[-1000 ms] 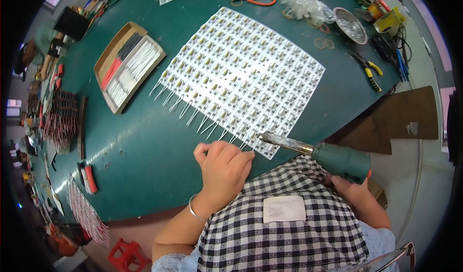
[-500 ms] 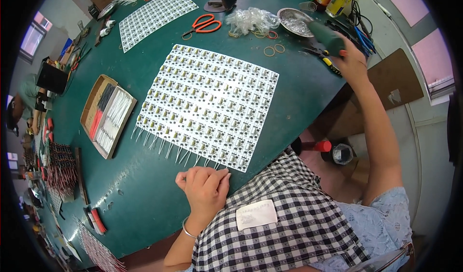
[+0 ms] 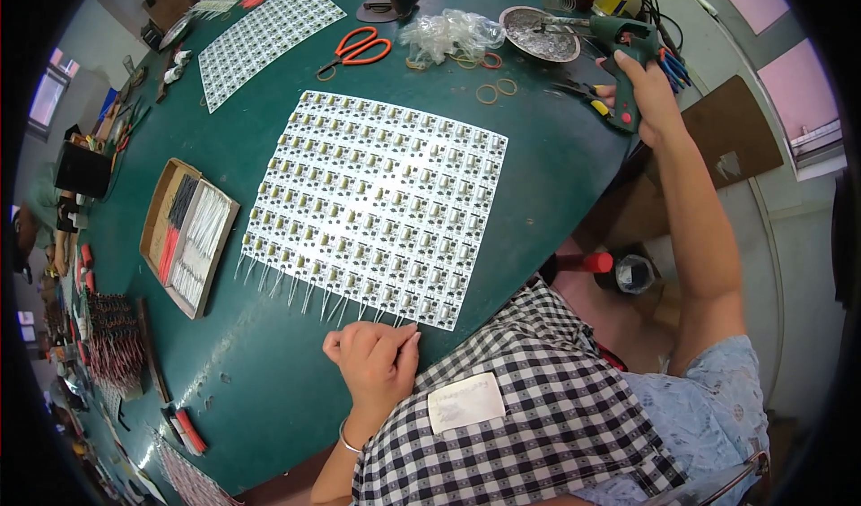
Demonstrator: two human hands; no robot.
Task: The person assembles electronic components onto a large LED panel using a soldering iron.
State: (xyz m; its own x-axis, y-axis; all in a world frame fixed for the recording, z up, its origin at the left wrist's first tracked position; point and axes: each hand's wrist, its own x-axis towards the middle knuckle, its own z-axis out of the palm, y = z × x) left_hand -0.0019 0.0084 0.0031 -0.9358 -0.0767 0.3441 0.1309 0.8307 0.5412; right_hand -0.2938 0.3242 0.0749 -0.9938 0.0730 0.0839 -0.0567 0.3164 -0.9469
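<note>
A: Where do we log the white rectangular panel of small component-dotted boards (image 3: 377,206)?

B: Flat on the dark green surface (image 3: 287,371), in front of the person. We count one row of thin white wires (image 3: 306,300) projecting from its near edge.

A: Left hand (image 3: 375,358)?

B: At that near edge, toward the panel's right corner, fingers bunched. The fingertips face away from us, so we cannot tell whether they are apart or closed on a wire.

A: Right hand (image 3: 653,101)?

B: Clamped round the grip of a dark green pistol-shaped tool (image 3: 621,29), well apart from the panel. We see its metal front end over a shallow round metal dish (image 3: 549,58); contact unclear.

A: Neighbouring items?

B: Pliers with yellow-and-black handles (image 3: 599,107) just beside the right hand. Left of the dish, a crumpled clear plastic heap (image 3: 453,38), then orange-handled scissors (image 3: 345,55). Left of the panel, we note a brown cardboard tray (image 3: 159,219) holding black, red and white bundles.
</note>
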